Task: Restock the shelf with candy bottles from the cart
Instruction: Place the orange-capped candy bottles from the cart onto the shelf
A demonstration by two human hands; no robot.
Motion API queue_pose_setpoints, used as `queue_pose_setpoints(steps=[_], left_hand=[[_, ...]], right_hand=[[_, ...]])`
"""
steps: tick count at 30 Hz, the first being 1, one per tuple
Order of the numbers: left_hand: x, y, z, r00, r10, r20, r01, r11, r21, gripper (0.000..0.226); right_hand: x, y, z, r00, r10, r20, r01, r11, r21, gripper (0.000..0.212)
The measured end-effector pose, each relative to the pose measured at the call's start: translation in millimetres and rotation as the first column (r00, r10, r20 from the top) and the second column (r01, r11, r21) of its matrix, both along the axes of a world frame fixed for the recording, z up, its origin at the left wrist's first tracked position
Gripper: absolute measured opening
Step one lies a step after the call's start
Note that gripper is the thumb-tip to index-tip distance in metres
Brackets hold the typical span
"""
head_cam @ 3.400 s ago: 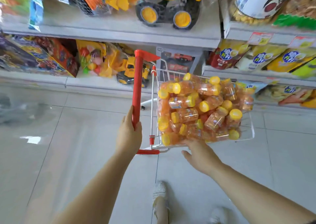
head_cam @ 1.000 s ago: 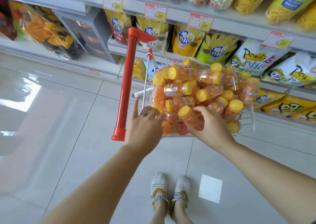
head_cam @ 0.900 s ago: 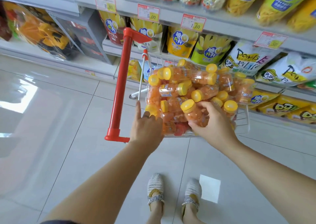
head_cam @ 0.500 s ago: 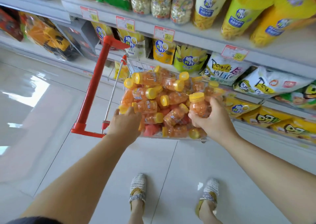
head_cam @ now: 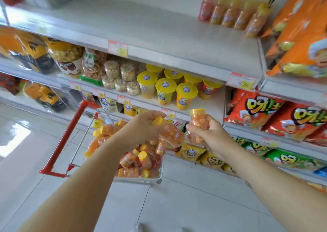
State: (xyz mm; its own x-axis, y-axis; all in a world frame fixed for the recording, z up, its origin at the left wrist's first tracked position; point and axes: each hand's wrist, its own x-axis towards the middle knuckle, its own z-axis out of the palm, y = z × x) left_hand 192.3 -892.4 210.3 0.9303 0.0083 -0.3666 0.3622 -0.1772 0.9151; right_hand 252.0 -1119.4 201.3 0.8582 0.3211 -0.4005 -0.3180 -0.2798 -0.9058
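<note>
**Empty shelf space is up and to the right**

The mostly bare top shelf [head_cam: 150, 30] is seen well above the hands, with a row of candy bottles [head_cam: 233, 13] stood at its far right. The heaped cart [head_cam: 65, 138] is parked low left. An upright bottle [head_cam: 199, 120] is gripped by the right hand [head_cam: 210, 134], the one nearer that row. A tilted bottle [head_cam: 170, 133] is held by the left hand [head_cam: 141, 131].

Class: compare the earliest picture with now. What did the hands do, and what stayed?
The left hand released the red cart handle and now grips a candy bottle. The right hand lifted another bottle up from the cart. The cart stays heaped with bottles.
</note>
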Motion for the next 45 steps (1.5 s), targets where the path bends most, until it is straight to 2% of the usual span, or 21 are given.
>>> queue_pose_setpoints(steps=[3, 6, 8, 11, 15, 18, 20, 22, 24, 26, 30, 35, 38, 41, 43, 45], left_hand=[[26.1, -25.1, 32.1, 0.997, 0.041, 0.063, -0.027, 0.976, -0.217, 0.045], [50.1, -47.3, 57.6, 0.992, 0.068, 0.109, -0.027, 0.941, -0.336, 0.052], [64.1, -59.8, 70.6, 0.987, 0.080, 0.136, -0.016, 0.911, -0.412, 0.050], [86.6, -74.0, 91.7, 0.978, 0.065, 0.197, 0.026, 0.905, -0.424, 0.027], [128.2, -77.5, 116.9, 0.964, 0.079, 0.254, 0.056, 0.875, -0.482, 0.029], [165.3, -73.4, 127.7, 0.936, 0.082, 0.342, 0.055, 0.925, -0.375, 0.020], [193.7, -68.5, 131.9, 0.915, 0.087, 0.394, 0.041, 0.951, -0.306, 0.021], [221.1, -66.7, 137.1, 0.901, 0.079, 0.427, 0.032, 0.969, -0.245, 0.039], [247.8, -67.6, 137.4, 0.894, 0.051, 0.444, 0.030, 0.984, -0.173, 0.046], [274.2, -72.1, 132.2, 0.885, 0.014, 0.466, 0.049, 0.991, -0.122, 0.035], [319.7, -87.7, 110.6, 0.866, -0.064, 0.496, 0.063, 0.998, 0.019, 0.040], [363.6, -107.0, 85.4, 0.846, -0.148, 0.512, 0.099, 0.988, 0.121, 0.041], [382.3, -114.5, 80.9, 0.831, -0.143, 0.538, 0.095, 0.989, 0.115, 0.044], [390.6, -114.6, 77.8, 0.826, -0.181, 0.533, 0.119, 0.982, 0.149, 0.058], [392.1, -112.2, 71.4, 0.818, -0.260, 0.514, 0.132, 0.953, 0.272, 0.071], [394.9, -110.4, 66.9, 0.835, -0.290, 0.468, 0.105, 0.919, 0.381, 0.074]], right_hand=[[9.5, -19.7, 36.7, 0.995, -0.054, -0.085, 0.066, 0.987, 0.148, 0.030], [19.8, -31.4, 70.0, 0.980, -0.125, -0.158, 0.167, 0.943, 0.289, 0.027], [26.6, -35.8, 88.9, 0.979, -0.132, -0.153, 0.177, 0.923, 0.342, 0.026], [37.5, -33.8, 117.4, 0.992, -0.116, -0.052, 0.127, 0.927, 0.353, 0.025], [67.5, -27.6, 143.0, 0.954, -0.203, 0.222, 0.155, 0.964, 0.216, 0.024], [100.7, -22.1, 153.8, 0.871, -0.241, 0.428, 0.249, 0.968, 0.039, 0.035], [128.0, -17.9, 155.4, 0.804, -0.272, 0.529, 0.345, 0.938, -0.042, 0.038], [157.4, -16.8, 153.6, 0.741, -0.294, 0.604, 0.441, 0.891, -0.109, 0.039], [182.6, -17.5, 151.6, 0.706, -0.253, 0.661, 0.495, 0.844, -0.206, 0.038], [205.1, -20.5, 148.7, 0.689, -0.166, 0.705, 0.524, 0.786, -0.327, 0.042], [240.6, -29.8, 145.1, 0.702, 0.006, 0.712, 0.509, 0.695, -0.508, 0.056], [277.3, -46.7, 129.1, 0.677, 0.119, 0.726, 0.532, 0.602, -0.595, 0.057], [288.2, -51.6, 127.9, 0.664, 0.146, 0.733, 0.556, 0.559, -0.615, 0.055], [294.6, -51.6, 136.2, 0.684, 0.184, 0.706, 0.529, 0.540, -0.654, 0.058], [297.3, -52.6, 145.3, 0.707, 0.236, 0.667, 0.487, 0.521, -0.701, 0.053], [299.4, -53.6, 153.2, 0.743, 0.281, 0.608, 0.421, 0.510, -0.750, 0.042]])
